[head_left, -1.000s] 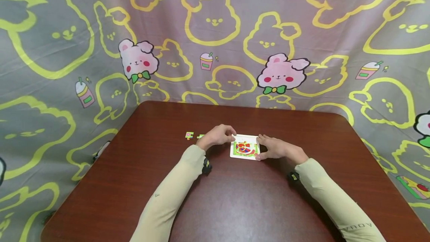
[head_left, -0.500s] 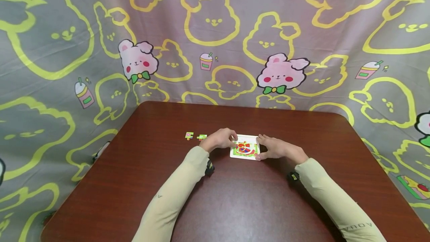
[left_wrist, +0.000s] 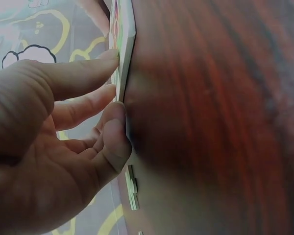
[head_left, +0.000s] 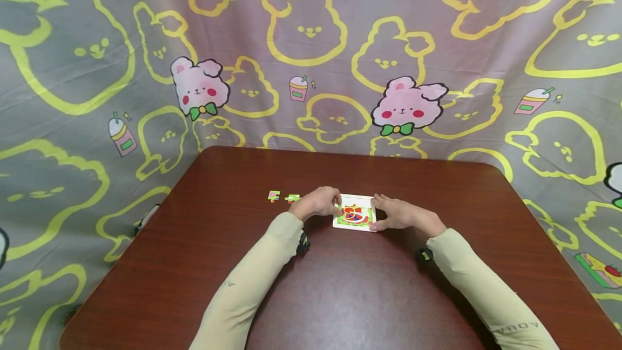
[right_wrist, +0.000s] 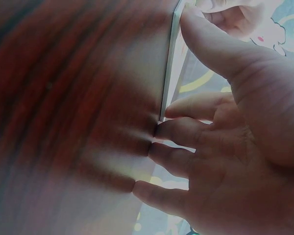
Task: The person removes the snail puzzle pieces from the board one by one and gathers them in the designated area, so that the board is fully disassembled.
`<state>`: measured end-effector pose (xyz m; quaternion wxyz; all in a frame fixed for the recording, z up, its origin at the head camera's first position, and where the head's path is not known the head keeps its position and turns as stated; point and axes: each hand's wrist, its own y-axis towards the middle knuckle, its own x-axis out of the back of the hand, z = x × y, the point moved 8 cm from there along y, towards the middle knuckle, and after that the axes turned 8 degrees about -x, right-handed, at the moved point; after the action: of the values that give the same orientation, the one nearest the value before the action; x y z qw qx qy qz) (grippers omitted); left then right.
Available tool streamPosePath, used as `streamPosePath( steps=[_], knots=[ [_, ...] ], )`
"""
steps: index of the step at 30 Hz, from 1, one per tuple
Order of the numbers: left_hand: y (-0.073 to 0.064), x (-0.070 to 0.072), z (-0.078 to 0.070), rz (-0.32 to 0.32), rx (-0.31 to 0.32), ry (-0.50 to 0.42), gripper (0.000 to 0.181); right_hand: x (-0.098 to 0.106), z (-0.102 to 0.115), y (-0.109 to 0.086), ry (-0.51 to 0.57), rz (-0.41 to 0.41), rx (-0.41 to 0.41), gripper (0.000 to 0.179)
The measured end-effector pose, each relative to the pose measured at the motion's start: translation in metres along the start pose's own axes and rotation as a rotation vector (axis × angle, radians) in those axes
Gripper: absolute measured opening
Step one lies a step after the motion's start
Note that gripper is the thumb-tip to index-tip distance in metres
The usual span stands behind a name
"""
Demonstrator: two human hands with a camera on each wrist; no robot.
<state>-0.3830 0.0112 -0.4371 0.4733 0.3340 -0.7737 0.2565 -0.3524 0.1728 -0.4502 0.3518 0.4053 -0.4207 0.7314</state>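
Observation:
A white-framed jigsaw puzzle (head_left: 356,215) with a red, blue and green picture lies flat on the table. The upper part inside its frame is white. My left hand (head_left: 318,202) is at its left side; in the left wrist view the thumb and index finger (left_wrist: 106,94) touch its face, while a curled finger meets the edge. Whether a loose piece sits under those fingertips is hidden. My right hand (head_left: 399,214) steadies the right edge with thumb and index finger, its other fingers (right_wrist: 159,190) stretched out with their tips on the table.
Two loose puzzle pieces, a green and pink one (head_left: 274,195) and a green one (head_left: 292,197), lie left of my left hand. The brown table (head_left: 335,296) ends at a patterned cloth (head_left: 340,69) behind.
My left hand has shifted from the puzzle's upper left corner slightly down along its left side, uncovering more of the second loose piece. The right hand and the puzzle stay in place.

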Motion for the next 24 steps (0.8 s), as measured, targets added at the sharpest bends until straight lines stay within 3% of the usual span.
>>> streamPosePath(
  steps=[12,24],
  knots=[
    [0.0024,-0.0031,-0.0007,0.027,0.0,0.026,0.028,-0.0007,-0.0002,-0.0012,0.009,0.003,0.001,0.089],
    [0.0056,-0.0022,-0.0007,0.021,0.017,0.039,0.028,-0.0004,0.0049,-0.004,-0.022,0.008,0.069,0.076]
  ],
)
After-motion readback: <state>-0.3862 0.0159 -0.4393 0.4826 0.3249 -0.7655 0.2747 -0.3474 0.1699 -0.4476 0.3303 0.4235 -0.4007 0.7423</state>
